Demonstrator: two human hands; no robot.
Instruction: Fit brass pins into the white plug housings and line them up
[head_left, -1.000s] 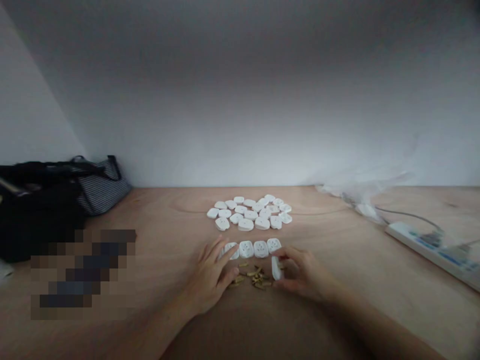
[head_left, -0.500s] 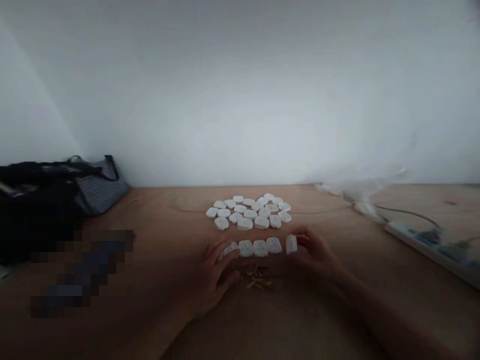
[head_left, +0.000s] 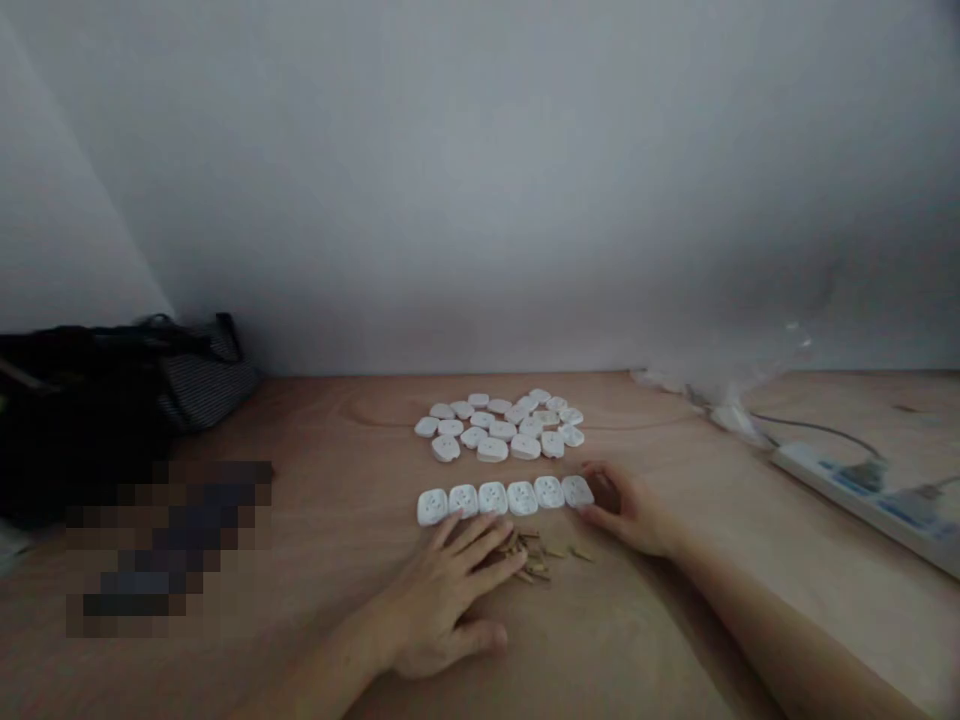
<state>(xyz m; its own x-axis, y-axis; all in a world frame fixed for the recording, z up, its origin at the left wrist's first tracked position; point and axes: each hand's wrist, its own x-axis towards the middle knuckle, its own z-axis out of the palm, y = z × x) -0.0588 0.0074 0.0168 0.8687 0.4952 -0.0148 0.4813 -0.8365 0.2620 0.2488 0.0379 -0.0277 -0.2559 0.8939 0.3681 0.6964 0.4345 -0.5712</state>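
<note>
Six white plastic socket pieces, small rounded squares with holes, lie in a row; one in the middle is the socket piece [head_left: 493,498]. At the row's right end, my right hand [head_left: 634,510] has thumb and fingers around the edge of the last socket piece [head_left: 577,491], which lies flat. My left hand [head_left: 450,600] is open, fingers spread, palm down just in front of the row. Its fingertips reach over a small heap of brass-coloured pins [head_left: 536,572], partly hiding it. A loose pin [head_left: 581,553] lies to the right of the heap.
Behind the row sits a cluster of several more white pieces [head_left: 492,450]. A power strip [head_left: 847,480] with plugs and a clear plastic bag [head_left: 727,400] are at right. A dark bag [head_left: 90,410] and a blurred-out object [head_left: 172,540] are at left.
The piece in my right hand has gone from standing on edge to lying flat at the row's end. My left hand has moved off the row's left end, towards me and right, over the pins.
</note>
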